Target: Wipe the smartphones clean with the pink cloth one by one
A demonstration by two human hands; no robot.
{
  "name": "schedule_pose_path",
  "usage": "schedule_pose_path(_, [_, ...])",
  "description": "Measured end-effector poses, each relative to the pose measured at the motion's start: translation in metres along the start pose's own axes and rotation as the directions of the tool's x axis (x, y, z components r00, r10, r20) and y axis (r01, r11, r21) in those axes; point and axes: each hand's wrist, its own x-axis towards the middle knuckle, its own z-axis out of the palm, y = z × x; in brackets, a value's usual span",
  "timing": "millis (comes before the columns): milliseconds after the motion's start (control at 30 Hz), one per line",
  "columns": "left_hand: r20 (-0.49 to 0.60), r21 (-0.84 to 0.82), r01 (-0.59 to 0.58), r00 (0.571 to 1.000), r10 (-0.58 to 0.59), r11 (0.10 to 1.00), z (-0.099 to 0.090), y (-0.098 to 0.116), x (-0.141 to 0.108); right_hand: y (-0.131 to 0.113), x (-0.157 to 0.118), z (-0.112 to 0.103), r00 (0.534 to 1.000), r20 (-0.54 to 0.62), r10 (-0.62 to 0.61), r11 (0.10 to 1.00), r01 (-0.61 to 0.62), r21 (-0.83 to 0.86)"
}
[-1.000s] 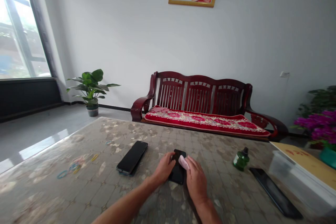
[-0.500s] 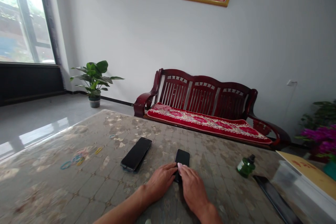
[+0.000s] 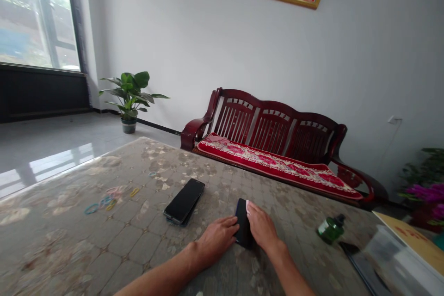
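A black phone (image 3: 244, 229) lies on the patterned tablecloth between my two hands. My left hand (image 3: 219, 239) rests with its fingertips on the phone's left edge, the fingers together. At the phone's upper right, my right hand (image 3: 261, 223) presses a small pinkish-white cloth (image 3: 247, 206) under its fingertips. Farther left, another black phone (image 3: 185, 200) lies on top of a flat dark item that peeks out beneath it.
Colored bands (image 3: 110, 200) lie on the table (image 3: 86, 245) at left. To the right are a green bottle (image 3: 330, 229), a dark device (image 3: 359, 263) and a clear box (image 3: 391, 252) under a yellow sheet. A red wooden bench (image 3: 270, 125) stands beyond.
My right hand has moved up along the phone with the cloth, from its middle to its upper right edge. The view has shifted, so the surroundings sit slightly differently.
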Motion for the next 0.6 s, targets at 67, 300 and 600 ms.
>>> schedule_pose_path(67, [0.013, -0.009, -0.003, 1.000, 0.003, 1.000, -0.001, -0.001, 0.000, 0.002, -0.004, 0.000, 1.000, 0.011, -0.016, 1.000, 0.016, 0.007])
schedule_pose_path(300, [0.039, 0.003, -0.002, 0.999, 0.002, 1.000, 0.006, 0.007, 0.000, 0.004, -0.042, 0.002, 0.996, 0.003, -0.091, 0.996, 0.091, 0.020])
schedule_pose_path(600, [0.071, 0.122, 0.052, 0.996, -0.060, 0.991, -0.001, 0.018, -0.001, -0.003, -0.008, 0.003, 0.999, -0.028, -0.030, 1.000, 0.029, -0.007])
